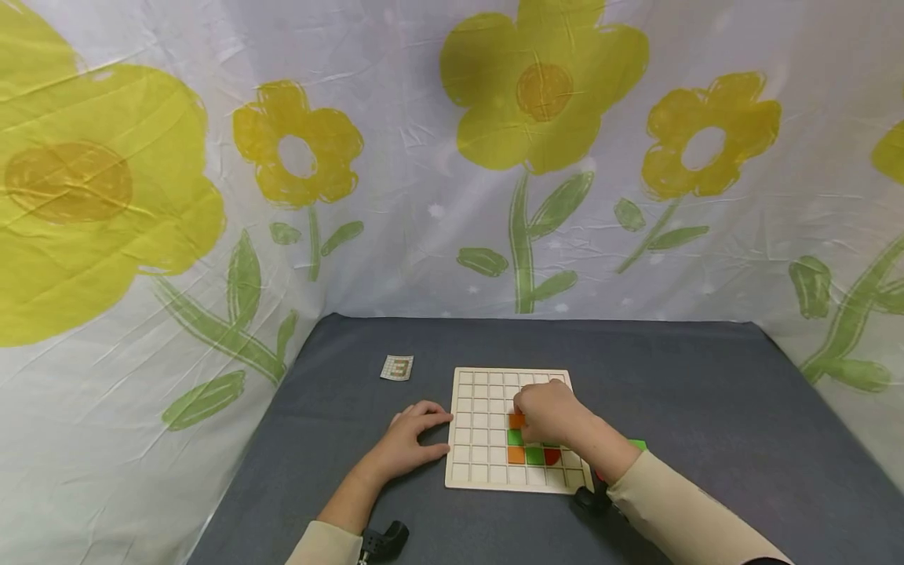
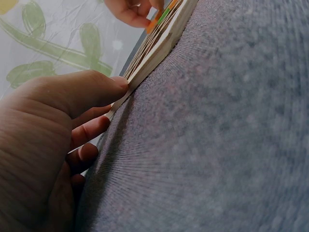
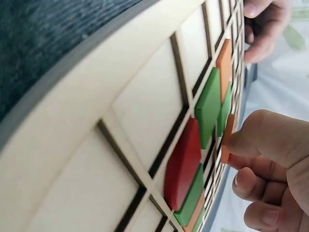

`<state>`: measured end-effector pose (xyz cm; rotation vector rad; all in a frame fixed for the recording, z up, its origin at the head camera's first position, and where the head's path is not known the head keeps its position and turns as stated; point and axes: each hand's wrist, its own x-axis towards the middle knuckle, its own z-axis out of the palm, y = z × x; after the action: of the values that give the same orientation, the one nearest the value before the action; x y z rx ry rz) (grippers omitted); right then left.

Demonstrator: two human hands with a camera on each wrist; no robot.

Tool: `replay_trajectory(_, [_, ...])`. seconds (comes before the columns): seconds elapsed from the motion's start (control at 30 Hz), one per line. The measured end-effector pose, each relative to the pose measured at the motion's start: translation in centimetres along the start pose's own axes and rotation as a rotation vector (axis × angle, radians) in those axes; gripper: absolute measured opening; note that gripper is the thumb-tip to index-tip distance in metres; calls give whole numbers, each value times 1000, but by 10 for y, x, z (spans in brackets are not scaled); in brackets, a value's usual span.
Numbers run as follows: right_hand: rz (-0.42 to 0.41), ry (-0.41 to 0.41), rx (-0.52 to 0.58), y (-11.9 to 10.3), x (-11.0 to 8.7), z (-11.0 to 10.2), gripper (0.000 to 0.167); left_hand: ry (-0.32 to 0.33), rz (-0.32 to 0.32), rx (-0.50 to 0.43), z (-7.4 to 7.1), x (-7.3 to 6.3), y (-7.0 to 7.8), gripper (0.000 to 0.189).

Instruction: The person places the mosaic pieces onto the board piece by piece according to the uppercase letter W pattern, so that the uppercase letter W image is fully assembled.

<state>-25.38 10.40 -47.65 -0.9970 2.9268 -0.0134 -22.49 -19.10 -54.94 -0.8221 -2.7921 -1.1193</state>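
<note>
A pale wooden grid board (image 1: 462, 475) lies on the dark cloth. My left hand (image 1: 402, 446) touches its left edge with thumb and fingertips, the fingers loosely extended. Over the board's middle, my right hand (image 1: 554, 412) pinches an orange tile (image 3: 226, 155) between thumb and finger, down at the grid surface. Toward the near side, an orange tile (image 1: 516, 455), a green tile (image 1: 534, 456) and a red piece (image 1: 552, 457) sit in a row of cells. Another green tile (image 1: 515, 437) lies just beyond the orange one. The right hand covers part of the grid in the head view.
A small card (image 1: 397, 368) with a brown pattern on a grid lies beyond the left hand. Green (image 1: 639, 444) and red bits show around the right wrist, mostly hidden. A flowered curtain (image 1: 410, 235) hangs behind the dark cloth (image 1: 678, 377).
</note>
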Motion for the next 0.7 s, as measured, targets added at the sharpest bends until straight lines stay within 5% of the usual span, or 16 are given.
replay_trajectory(0.3, [-1,29,-5,2,6,4,3,7,16,14,0,0,-1,46])
replay_trajectory(0.7, [-29,15,137,9,2,3,14,-14,-18,18,1,0,-3,47])
